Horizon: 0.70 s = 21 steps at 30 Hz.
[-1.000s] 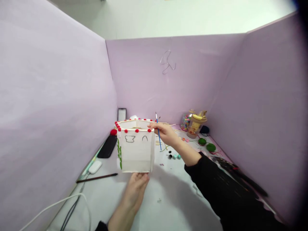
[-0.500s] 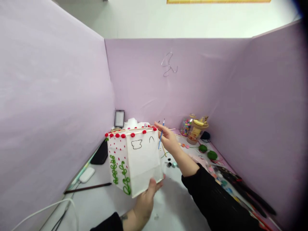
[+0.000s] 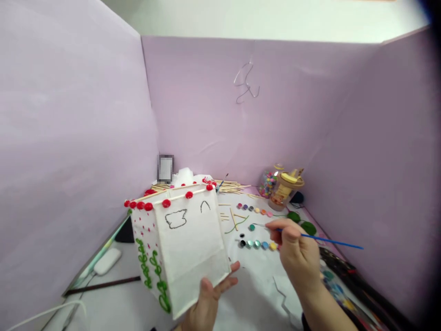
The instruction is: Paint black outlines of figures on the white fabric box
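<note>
My left hand [image 3: 206, 299] holds a white box-shaped lantern [image 3: 196, 243] by its lower edge, thumb on the front face. Red pom-poms line its top rim, green curled stems and small red marks cover its left side, and black outlines are drawn on the front. The lantern leans to the left. In my right hand [image 3: 298, 253] is a thin blue paintbrush [image 3: 334, 240], pinched between the fingers. Its tip points left, close to a small pot of teal paint [image 3: 252, 227]. A row of small paint pots [image 3: 257, 244] lies just below.
Thin wooden sticks [image 3: 234, 186] lie at the back. A jar of coloured beads [image 3: 268, 184] and a lidded cup [image 3: 284, 191] stand back right, near green yarn balls [image 3: 308, 228]. A dark stick [image 3: 103, 286] and white case [image 3: 108, 261] lie left. Purple panels [image 3: 206, 105] enclose the table.
My right hand has left the lantern's upper right edge and moved right and down with the brush toward the paint pots. The lantern has shifted left and down in view and tilted more.
</note>
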Each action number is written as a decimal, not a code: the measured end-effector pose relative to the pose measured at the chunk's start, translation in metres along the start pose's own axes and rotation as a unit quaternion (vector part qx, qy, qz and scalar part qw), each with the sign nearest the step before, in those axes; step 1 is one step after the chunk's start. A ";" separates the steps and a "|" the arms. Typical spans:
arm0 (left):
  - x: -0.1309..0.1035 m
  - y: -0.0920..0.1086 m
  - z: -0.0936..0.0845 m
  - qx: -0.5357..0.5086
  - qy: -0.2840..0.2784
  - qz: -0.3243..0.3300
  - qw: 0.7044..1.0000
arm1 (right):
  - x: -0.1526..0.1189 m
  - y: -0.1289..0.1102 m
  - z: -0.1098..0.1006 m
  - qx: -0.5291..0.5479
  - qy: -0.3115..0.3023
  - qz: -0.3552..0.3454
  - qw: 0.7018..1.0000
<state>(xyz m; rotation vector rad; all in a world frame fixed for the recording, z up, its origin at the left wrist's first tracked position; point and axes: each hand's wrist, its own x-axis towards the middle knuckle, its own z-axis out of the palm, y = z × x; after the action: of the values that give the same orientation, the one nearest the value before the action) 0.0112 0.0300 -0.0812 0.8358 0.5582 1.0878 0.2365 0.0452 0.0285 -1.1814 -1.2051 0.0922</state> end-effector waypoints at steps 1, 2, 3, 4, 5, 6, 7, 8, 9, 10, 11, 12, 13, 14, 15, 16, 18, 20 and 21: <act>-0.001 0.002 0.002 -0.007 -0.010 0.002 1.000 | 0.001 0.002 -0.001 -0.001 0.013 0.008 1.000; -0.002 0.004 0.004 -0.013 -0.018 0.004 1.000 | 0.001 0.003 -0.001 0.000 0.028 0.019 0.999; -0.002 0.006 0.005 -0.020 -0.026 0.003 0.999 | 0.001 0.005 0.000 0.003 0.044 0.037 0.998; -0.002 0.007 0.007 -0.026 -0.033 0.000 0.999 | 0.000 0.007 0.000 0.007 0.058 0.057 0.997; -0.002 0.008 0.008 -0.031 -0.037 -0.002 0.999 | -0.002 0.008 0.000 0.015 0.070 0.076 0.995; -0.002 0.009 0.009 -0.035 -0.038 -0.003 0.999 | -0.004 0.009 0.001 0.026 0.077 0.092 0.992; -0.001 0.010 0.010 -0.040 -0.039 -0.004 0.998 | -0.007 0.009 0.001 0.040 0.083 0.103 0.990; -0.001 0.011 0.011 -0.045 -0.039 -0.005 0.998 | -0.009 0.007 0.002 0.057 0.086 0.106 0.989; -0.001 0.012 0.011 -0.050 -0.041 -0.006 0.998 | -0.012 0.005 0.003 0.076 0.088 0.103 0.988; -0.001 0.013 0.012 -0.053 -0.047 -0.007 0.997 | -0.014 0.002 0.004 0.097 0.088 0.093 0.987; -0.001 0.014 0.012 -0.052 -0.055 -0.010 0.997 | -0.015 -0.002 0.007 0.119 0.085 0.081 0.986; -0.001 0.015 0.012 -0.049 -0.062 -0.014 0.997 | -0.016 -0.007 0.010 0.139 0.080 0.068 0.985; -0.002 0.016 0.012 -0.044 -0.067 -0.018 0.997 | -0.015 -0.014 0.015 0.157 0.074 0.057 0.983; -0.003 0.016 0.012 -0.037 -0.070 -0.023 0.997 | -0.014 -0.020 0.021 0.170 0.065 0.048 0.982; -0.003 0.016 0.013 -0.032 -0.070 -0.028 0.997 | -0.012 -0.028 0.028 0.178 0.055 0.040 0.982; -0.004 0.015 0.013 -0.029 -0.069 -0.032 0.997 | -0.011 -0.035 0.035 0.185 0.047 0.034 0.981; -0.005 0.014 0.014 -0.033 -0.066 -0.035 0.997 | -0.010 -0.048 0.051 0.186 0.032 0.014 0.982; -0.006 0.012 0.015 -0.043 -0.066 -0.036 0.996 | -0.012 -0.058 0.066 0.174 0.023 -0.016 0.984; -0.007 0.011 0.015 -0.047 -0.066 -0.039 0.996 | -0.013 -0.061 0.072 0.173 0.026 -0.037 0.984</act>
<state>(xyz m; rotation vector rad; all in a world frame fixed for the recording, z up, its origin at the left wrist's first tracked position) 0.0144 0.0214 -0.0637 0.7914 0.4231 0.9723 0.1459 0.0564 0.0566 -0.8299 -1.1327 0.2055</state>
